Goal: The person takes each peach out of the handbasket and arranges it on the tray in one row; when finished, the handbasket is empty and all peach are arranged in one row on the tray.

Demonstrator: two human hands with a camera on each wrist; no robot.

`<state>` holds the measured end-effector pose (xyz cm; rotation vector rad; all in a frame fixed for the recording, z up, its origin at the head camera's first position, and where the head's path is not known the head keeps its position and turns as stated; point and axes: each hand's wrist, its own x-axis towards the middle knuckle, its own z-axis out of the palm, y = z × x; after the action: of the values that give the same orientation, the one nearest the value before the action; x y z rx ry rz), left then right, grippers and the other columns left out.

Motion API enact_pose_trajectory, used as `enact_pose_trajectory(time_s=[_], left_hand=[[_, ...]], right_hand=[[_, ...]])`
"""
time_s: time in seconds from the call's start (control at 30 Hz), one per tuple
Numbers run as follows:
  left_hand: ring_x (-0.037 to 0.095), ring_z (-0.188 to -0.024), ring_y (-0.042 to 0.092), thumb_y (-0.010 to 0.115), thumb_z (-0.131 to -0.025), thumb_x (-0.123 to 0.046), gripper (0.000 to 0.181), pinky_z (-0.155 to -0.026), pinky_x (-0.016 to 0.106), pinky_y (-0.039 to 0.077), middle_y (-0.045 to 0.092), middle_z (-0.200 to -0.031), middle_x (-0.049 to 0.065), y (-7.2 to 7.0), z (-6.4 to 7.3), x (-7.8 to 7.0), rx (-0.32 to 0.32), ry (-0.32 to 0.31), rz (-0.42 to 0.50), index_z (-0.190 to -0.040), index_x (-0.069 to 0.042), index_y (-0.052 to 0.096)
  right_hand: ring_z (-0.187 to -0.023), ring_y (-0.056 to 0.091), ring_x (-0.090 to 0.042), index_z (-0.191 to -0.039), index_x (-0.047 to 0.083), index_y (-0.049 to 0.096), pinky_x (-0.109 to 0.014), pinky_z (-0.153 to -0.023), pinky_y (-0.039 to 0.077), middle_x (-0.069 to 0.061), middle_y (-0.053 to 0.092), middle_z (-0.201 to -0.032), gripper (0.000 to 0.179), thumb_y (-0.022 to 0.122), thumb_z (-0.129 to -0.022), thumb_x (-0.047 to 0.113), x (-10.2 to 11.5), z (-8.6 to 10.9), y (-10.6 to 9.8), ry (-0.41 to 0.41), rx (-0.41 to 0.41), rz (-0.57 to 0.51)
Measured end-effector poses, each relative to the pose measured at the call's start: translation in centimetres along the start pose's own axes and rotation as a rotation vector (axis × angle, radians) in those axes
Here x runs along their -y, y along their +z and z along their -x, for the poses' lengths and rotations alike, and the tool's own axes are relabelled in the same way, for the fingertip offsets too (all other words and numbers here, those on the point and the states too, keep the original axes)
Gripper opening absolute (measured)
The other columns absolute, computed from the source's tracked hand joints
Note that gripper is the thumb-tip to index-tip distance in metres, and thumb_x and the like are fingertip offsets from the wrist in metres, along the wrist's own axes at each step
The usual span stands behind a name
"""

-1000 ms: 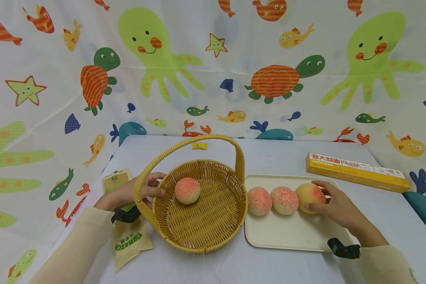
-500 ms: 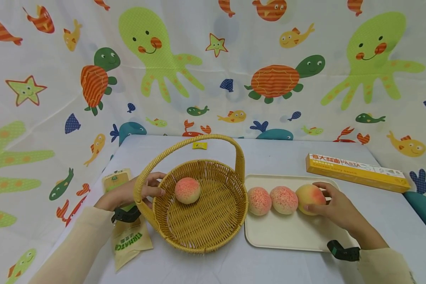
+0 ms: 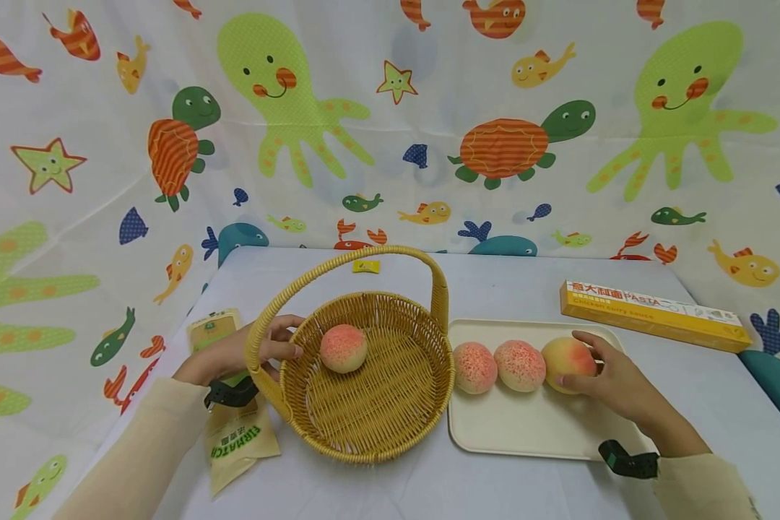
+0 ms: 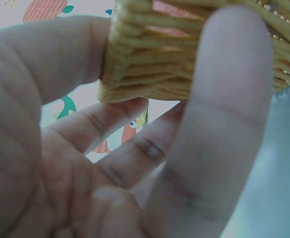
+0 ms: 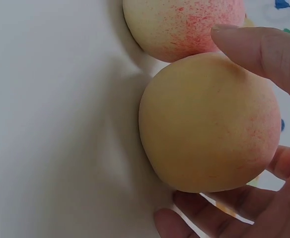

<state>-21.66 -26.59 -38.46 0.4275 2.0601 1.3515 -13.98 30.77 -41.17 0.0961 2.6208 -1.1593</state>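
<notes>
My left hand (image 3: 247, 350) grips the left side of a round wicker basket (image 3: 377, 412), under the foot of its tall handle. The left wrist view shows the thumb and fingers around the woven wall (image 4: 155, 69). A pink-blushed peach (image 3: 344, 349) lies inside, near the basket's left wall. To the right, my right hand (image 3: 617, 375) holds a yellow peach (image 5: 204, 124) with a red blush, thumb on one side and fingers on the other. It is at the right end of a row on a cream tray (image 3: 507, 433), beside two speckled pink peaches, the middle (image 3: 521, 366) and left (image 3: 474, 368) ones.
A yellow pasta box (image 3: 653, 318) lies behind the tray at the right. Beneath the left forearm is a tan paper packet (image 3: 240, 440) with green print, partly hidden. A small yellow packet (image 3: 366, 266) lies behind the basket. A printed cloth (image 3: 390, 159) hangs at the back.
The right hand and the yellow peach have shifted very slightly toward the near side and right. The left hand and the basket have stayed in place.
</notes>
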Motion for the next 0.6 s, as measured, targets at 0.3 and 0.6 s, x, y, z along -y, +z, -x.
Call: enact_pose_trajectory(time_s=[0.3,0.6], left_hand=[[0.03,-0.111,0.067,0.065,-0.099,-0.014,0.062,-0.073,0.043,0.064,0.066,-0.127,0.027,0.0,-0.2,0.2,-0.008,0.008,-0.011,-0.154,0.002,0.04],[0.031,-0.114,0.066,0.065,-0.1,-0.015,0.062,-0.075,0.043,0.064,0.064,-0.131,0.028,-0.1,0.0,0.2,-0.015,-0.004,-0.033,-0.154,0.0,0.041]], right_hand=[[-0.141,0.031,-0.06,-0.167,0.007,0.011,-0.075,-0.103,0.04,-0.036,0.019,-0.164,0.1,0.066,-0.099,0.053,0.3,0.3,-0.3,0.033,0.034,0.018],[-0.147,0.013,-0.065,-0.168,0.007,0.007,-0.087,-0.101,0.024,-0.035,0.009,-0.168,0.104,0.067,-0.098,0.055,2.4,0.7,-0.2,-0.069,-0.072,0.081]])
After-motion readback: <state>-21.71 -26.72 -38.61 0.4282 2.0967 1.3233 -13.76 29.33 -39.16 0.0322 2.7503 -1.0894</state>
